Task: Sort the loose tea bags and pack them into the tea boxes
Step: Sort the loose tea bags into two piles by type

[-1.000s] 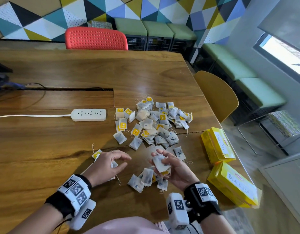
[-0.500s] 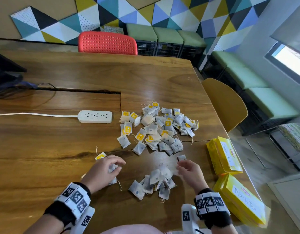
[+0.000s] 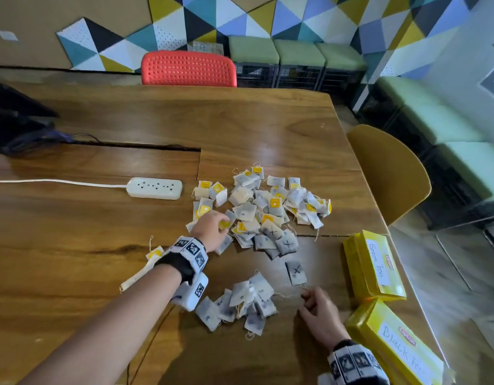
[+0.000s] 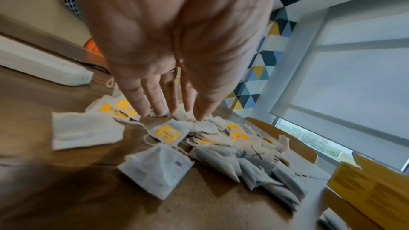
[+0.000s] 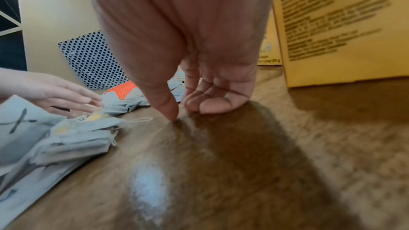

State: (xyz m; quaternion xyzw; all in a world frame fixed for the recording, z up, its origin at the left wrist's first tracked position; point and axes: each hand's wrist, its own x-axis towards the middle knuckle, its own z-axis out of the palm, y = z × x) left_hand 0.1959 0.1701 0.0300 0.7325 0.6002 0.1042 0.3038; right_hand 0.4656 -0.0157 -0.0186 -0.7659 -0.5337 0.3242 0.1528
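Note:
A big loose heap of tea bags (image 3: 268, 207), some with yellow tags and some marked with an X, lies mid-table. My left hand (image 3: 220, 226) reaches into its near-left edge, and its straight fingers (image 4: 155, 106) touch the bags there. A smaller pile of tea bags (image 3: 245, 304) sits closer to me, and one X-marked bag (image 3: 295, 272) lies alone beyond it. My right hand (image 3: 309, 301) rests on the wood just right of that pile, fingers curled under (image 5: 208, 104), thumb tip on the table, holding nothing I can see. Two yellow boxes, "Green Tea" (image 3: 376, 265) and "Black Tea" (image 3: 398, 345), lie at the right edge.
A few yellow-tagged bags (image 3: 154, 254) lie under my left wrist. A white power strip (image 3: 155, 187) with its cord lies left of the heap. A red chair (image 3: 188, 69) stands at the far side and a yellow chair (image 3: 390, 173) at the right. A dark object (image 3: 15, 123) sits far left.
My left hand left the small stack near me and reached forward into the big heap. My right hand let go of its bags and drew back toward the Black Tea box.

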